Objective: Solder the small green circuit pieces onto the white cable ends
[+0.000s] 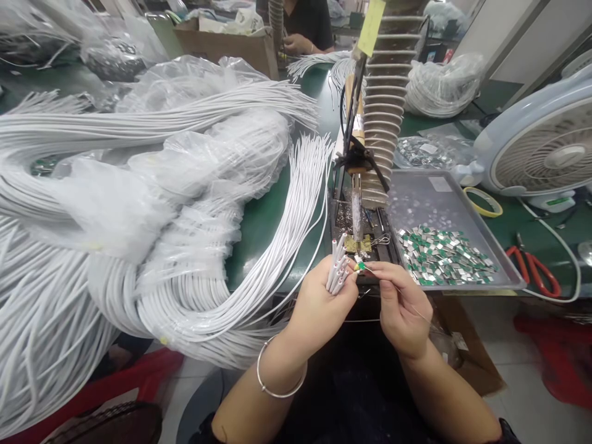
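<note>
My left hand is closed around a bundle of white cable ends. At its thumb and fingertip is a small green-and-silver circuit board, right below the tip of a mounted soldering iron. Whether iron and board touch is too small to tell. My right hand pinches a thin wire that looks like solder, its end reaching toward the board. A yellow sponge sits behind the fingertips on the iron's stand.
Long white cables cover the left side, partly in plastic. A grey tray holds many small boards. Right of it lie yellow tape, red-handled pliers and a fan. A ribbed hose stands behind the iron. Another person sits opposite.
</note>
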Demonstrator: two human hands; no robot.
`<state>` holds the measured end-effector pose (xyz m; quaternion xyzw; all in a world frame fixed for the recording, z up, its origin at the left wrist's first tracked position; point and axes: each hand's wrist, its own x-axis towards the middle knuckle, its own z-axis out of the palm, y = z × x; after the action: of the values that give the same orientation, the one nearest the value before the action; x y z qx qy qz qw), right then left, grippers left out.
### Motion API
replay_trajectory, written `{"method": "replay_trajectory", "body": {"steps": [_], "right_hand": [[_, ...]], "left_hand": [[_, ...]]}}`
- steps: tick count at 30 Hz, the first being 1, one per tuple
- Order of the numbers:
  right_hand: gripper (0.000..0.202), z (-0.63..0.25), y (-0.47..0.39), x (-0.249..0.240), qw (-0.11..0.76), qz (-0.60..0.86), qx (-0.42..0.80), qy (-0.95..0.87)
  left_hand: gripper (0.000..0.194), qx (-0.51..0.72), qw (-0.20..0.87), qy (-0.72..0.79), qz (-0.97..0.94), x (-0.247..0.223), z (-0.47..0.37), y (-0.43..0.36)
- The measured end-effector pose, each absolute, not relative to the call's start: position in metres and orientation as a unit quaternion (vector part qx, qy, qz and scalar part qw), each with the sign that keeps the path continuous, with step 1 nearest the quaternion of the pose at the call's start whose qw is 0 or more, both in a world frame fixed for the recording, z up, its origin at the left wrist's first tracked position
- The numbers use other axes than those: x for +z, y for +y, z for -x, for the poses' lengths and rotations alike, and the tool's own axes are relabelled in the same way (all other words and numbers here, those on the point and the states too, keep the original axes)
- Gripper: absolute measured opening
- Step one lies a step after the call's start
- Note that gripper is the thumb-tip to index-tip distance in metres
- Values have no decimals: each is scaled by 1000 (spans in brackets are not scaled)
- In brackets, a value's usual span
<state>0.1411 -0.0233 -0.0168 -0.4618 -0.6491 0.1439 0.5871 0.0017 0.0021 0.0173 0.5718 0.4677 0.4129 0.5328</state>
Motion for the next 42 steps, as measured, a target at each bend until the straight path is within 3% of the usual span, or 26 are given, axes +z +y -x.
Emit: {"method": "replay_trajectory", "body": {"steps": [42], "right_hand": [[24,-135,-9,-8,578,445,93,-678]], "left_hand": [[6,427,439,509,-605,26,0,6]]}}
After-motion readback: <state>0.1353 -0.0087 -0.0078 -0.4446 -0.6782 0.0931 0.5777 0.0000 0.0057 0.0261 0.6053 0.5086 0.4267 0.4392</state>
